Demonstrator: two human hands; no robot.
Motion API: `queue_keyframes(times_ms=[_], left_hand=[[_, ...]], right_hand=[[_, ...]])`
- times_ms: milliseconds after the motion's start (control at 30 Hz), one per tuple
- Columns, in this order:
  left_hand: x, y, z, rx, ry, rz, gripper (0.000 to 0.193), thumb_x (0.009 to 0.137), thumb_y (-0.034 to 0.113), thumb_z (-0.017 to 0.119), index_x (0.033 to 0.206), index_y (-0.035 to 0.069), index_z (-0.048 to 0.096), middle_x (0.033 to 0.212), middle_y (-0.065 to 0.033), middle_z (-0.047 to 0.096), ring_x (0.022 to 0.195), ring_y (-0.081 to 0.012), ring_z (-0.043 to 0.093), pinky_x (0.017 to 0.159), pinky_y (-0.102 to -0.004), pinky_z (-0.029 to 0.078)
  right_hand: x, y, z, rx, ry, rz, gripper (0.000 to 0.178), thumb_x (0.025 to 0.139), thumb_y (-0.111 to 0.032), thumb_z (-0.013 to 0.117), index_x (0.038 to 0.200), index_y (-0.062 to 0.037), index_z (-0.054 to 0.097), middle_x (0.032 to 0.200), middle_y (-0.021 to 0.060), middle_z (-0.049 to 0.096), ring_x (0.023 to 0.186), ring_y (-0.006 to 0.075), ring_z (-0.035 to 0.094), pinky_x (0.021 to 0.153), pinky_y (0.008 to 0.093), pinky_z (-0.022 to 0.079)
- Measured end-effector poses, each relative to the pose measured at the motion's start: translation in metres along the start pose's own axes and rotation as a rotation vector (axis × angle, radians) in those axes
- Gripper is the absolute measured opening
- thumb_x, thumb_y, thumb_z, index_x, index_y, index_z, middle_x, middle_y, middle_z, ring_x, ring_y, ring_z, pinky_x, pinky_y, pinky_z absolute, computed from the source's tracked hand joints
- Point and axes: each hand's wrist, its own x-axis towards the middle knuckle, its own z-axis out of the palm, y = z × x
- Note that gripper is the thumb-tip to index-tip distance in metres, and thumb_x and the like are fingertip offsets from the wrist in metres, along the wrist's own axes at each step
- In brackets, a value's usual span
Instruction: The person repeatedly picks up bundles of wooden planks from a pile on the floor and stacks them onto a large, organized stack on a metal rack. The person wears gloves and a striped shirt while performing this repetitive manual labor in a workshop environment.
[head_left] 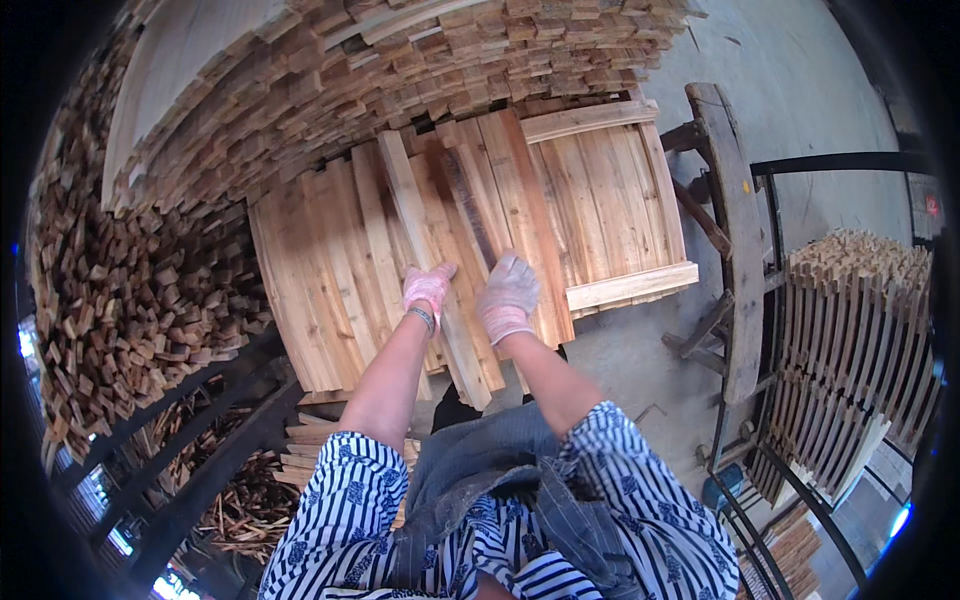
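Observation:
Both my hands wear pale gloves stained pink and reach over a layer of wooden boards [310, 270] laid side by side. My left hand [430, 288] is closed at the left edge of a narrow, pale board [405, 200] that lies slanted over the others, its near end sticking out towards me. Just right of it, my right hand [508, 292] is curled over the near part of a board with a dark bark streak [470, 205]; its fingers are slightly blurred. A reddish-edged board [540, 220] runs along the right side of that hand.
Crosswise battens [632, 287] lie on the boards at right. A large stack of timber [400, 85] rises beyond, with piled stick ends [150, 320] at left. To the right stand a worn wooden trestle [728, 240], a black metal frame [840, 163] and bundled slats [850, 350].

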Motion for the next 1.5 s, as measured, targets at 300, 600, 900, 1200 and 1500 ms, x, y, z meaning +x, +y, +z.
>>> queue_keyframes(times_ms=[300, 600, 900, 1200, 1500], left_hand=[[-0.008, 0.000, 0.002, 0.081, 0.003, -0.068, 0.088, 0.075, 0.038, 0.076, 0.138, -0.006, 0.033, 0.139, -0.0260, 0.045, 0.126, -0.0340, 0.049, 0.105, -0.0393, 0.040], [-0.016, 0.015, 0.001, 0.039, -0.039, -0.016, 0.087, 0.079, 0.031, 0.076, 0.136, -0.011, 0.025, 0.139, -0.0269, 0.043, 0.124, -0.0320, 0.050, 0.105, -0.0390, 0.038], [-0.021, 0.027, -0.006, 0.098, -0.003, -0.055, 0.095, 0.079, 0.034, 0.077, 0.141, -0.010, 0.019, 0.145, -0.0262, 0.036, 0.132, -0.0314, 0.043, 0.107, -0.0382, 0.037], [-0.028, 0.037, -0.001, 0.096, 0.002, -0.090, 0.090, 0.080, 0.032, 0.076, 0.139, -0.010, 0.023, 0.141, -0.0279, 0.042, 0.128, -0.0331, 0.048, 0.106, -0.0381, 0.039], [-0.025, 0.020, -0.006, 0.025, -0.021, -0.121, 0.092, 0.077, 0.031, 0.078, 0.139, -0.011, 0.023, 0.139, -0.0289, 0.043, 0.128, -0.0328, 0.048, 0.106, -0.0383, 0.039]], right_hand=[[0.028, 0.100, -0.073, 0.666, -0.232, -0.240, 0.078, 0.085, -0.036, 0.063, 0.143, 0.0048, 0.031, 0.136, 0.0305, 0.047, 0.130, 0.0390, 0.044, 0.108, 0.0396, 0.035], [0.094, 0.113, -0.033, 0.788, -0.252, -0.024, 0.069, 0.093, -0.048, 0.047, 0.143, -0.0025, 0.033, 0.128, 0.0315, 0.053, 0.121, 0.0427, 0.051, 0.102, 0.0447, 0.039], [0.078, 0.081, -0.052, 0.477, -0.162, -0.135, 0.090, 0.087, -0.043, 0.059, 0.148, 0.0033, 0.011, 0.147, 0.0306, 0.029, 0.134, 0.0429, 0.036, 0.109, 0.0416, 0.035], [0.084, 0.075, -0.088, 0.274, -0.264, 0.024, 0.094, 0.079, -0.026, 0.070, 0.150, -0.0019, 0.013, 0.141, 0.0273, 0.039, 0.128, 0.0380, 0.046, 0.103, 0.0409, 0.043], [0.111, 0.147, -0.065, 0.266, 0.020, -0.098, 0.093, 0.082, -0.037, 0.067, 0.152, -0.0087, 0.013, 0.140, 0.0293, 0.041, 0.124, 0.0432, 0.048, 0.103, 0.0419, 0.042]])
